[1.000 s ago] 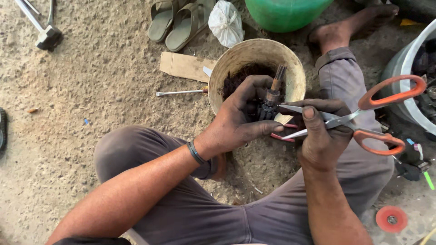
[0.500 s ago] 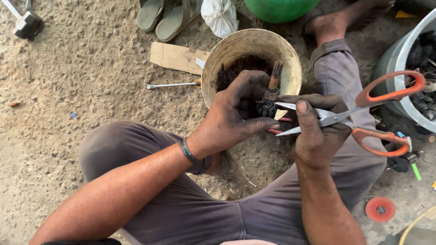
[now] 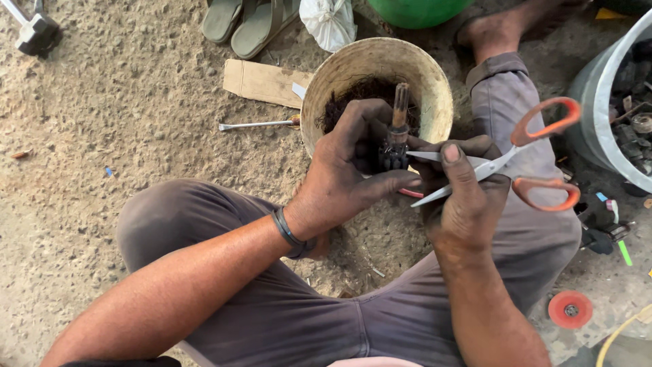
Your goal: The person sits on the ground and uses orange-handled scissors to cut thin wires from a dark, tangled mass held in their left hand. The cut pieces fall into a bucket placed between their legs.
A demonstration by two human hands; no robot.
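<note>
Over the tan bucket (image 3: pixel 435 75), left hand (image 3: pixel 346 173) clamps a small, rigid, grimy dark plug-like part (image 3: pixel 395 146) by its base; right hand (image 3: pixel 462 197) grips open orange-handled scissors (image 3: pixel 502 163) near the blades.

Small dark cylindrical part (image 3: pixel 394 146) upright, rod on top, above tan bowl; orange-handled scissors (image 3: pixel 506 163) open, blades beside part.

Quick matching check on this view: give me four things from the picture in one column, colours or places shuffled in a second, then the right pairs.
Things:
1. scissors
2. bucket
3. sandals
4. disc

Descriptions:
A. top edge, on the sandy ground
B. red, lower right
C. orange handles, in the right hand
D. tan, round, behind the left hand

Pairs: 1-C, 2-D, 3-A, 4-B
</note>
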